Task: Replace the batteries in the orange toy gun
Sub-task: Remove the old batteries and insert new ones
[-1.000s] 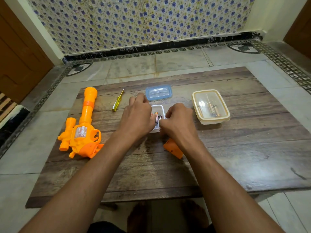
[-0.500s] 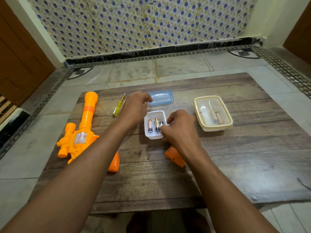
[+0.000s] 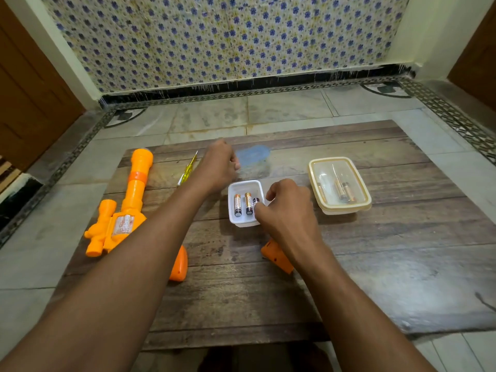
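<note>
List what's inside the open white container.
White container holds three batteries lying side by side. The right hand touches the rightmost one, covering its lower end and the container's right rim.

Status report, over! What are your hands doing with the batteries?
Right hand pinching third battery in white tray. Left hand at blurred blue lid. Toy gun untouched.

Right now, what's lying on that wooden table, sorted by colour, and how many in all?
Orange: 2, the toy gun and a loose orange piece.
Yellow: 1, the screwdriver.
Blue: 1, the blurred lid.
White: 1, the open tub showing 3 batteries.
Cream: 1, the lidded box.
Total: 6 things, batteries apart.
</note>
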The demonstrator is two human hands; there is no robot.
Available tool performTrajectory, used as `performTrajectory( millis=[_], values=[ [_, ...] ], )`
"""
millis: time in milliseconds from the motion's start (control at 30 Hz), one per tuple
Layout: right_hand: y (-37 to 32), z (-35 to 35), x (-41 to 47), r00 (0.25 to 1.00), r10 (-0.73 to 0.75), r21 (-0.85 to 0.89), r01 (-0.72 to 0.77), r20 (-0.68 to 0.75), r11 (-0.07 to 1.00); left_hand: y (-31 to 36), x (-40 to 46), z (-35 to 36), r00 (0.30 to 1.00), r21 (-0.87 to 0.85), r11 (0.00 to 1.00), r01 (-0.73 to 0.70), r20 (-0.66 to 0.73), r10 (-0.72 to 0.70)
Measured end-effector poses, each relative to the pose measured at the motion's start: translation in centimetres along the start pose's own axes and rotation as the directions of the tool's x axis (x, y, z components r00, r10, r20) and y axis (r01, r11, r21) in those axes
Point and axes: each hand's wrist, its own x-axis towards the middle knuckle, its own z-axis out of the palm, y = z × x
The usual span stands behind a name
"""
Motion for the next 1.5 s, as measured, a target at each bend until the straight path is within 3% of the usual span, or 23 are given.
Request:
performTrajectory(
  millis=[133,200,267,367,433,500,567,600,733,833,1033,1200,1500],
  values=[
    [0.1,-0.6,0.2,0.991,-0.065,-0.022,0.062,-0.117,0.998,0.4,-3.4,-2.0,0.981,-0.421,0.895,0.147,-0.056,-0.187],
    [-0.1,-0.7,0.3,0.98,-0.116,0.049,0.126,-0.163,0.991,1.3,-6.0,-3.0,0.97,-0.656,0.737,0.165,-0.026,-0.241],
    [-0.4,-0.7,0.2,0.967,-0.145,0.155,0.179,-0.211,0.971,2.3,-8.6,-4.0,0.966,-0.853,0.497,0.162,0.034,-0.256],
    [-1.0,-0.9,0.0,0.953,-0.16,0.298,0.235,-0.256,0.925,3.5,-12.0,-4.7,0.961,-0.966,0.157,0.207,0.171,-0.216],
    [-1.0,-1.1,-0.1,0.961,-0.165,0.379,0.241,-0.222,0.894,3.8,-13.3,-4.5,0.954,-0.967,0.038,0.253,0.243,-0.173],
    [-0.9,-1.1,-0.1,0.972,-0.149,0.458,0.218,-0.182,0.862,3.9,-13.8,-4.0,0.947,-0.963,-0.005,0.271,0.267,-0.176],
    [-0.8,-1.2,0.1,0.976,-0.113,0.463,0.188,-0.186,0.866,3.9,-13.8,-3.3,0.936,-0.966,0.049,0.255,0.234,-0.264],
    [-0.7,-1.0,0.2,0.976,-0.1,0.441,0.178,-0.195,0.88,3.6,-13.9,-2.6,0.926,-0.962,0.134,0.238,0.183,-0.331],
    [-0.5,-0.5,0.6,0.979,-0.134,0.273,0.171,-0.151,0.947,2.7,-14.0,-0.2,0.871,-0.751,0.602,0.271,-0.075,-0.485],
    [-0.5,0.0,0.7,0.98,-0.146,0.144,0.165,-0.133,0.976,3.2,-13.8,0.1,0.84,-0.598,0.725,0.343,-0.15,-0.521],
    [-0.1,1.3,1.2,0.989,-0.097,-0.04,0.093,-0.111,0.995,3.8,-13.0,0.7,0.834,-0.511,0.77,0.383,-0.167,-0.526],
    [-0.1,1.9,1.2,0.995,-0.067,-0.097,0.059,-0.079,0.993,3.6,-12.7,0.6,0.826,-0.473,0.801,0.366,-0.231,-0.514],
    [-0.1,2.0,1.5,0.997,-0.034,0.006,0.034,-0.068,0.999,3.0,-11.9,1.3,0.87,-0.443,0.814,0.376,-0.134,-0.475]
  ],
)
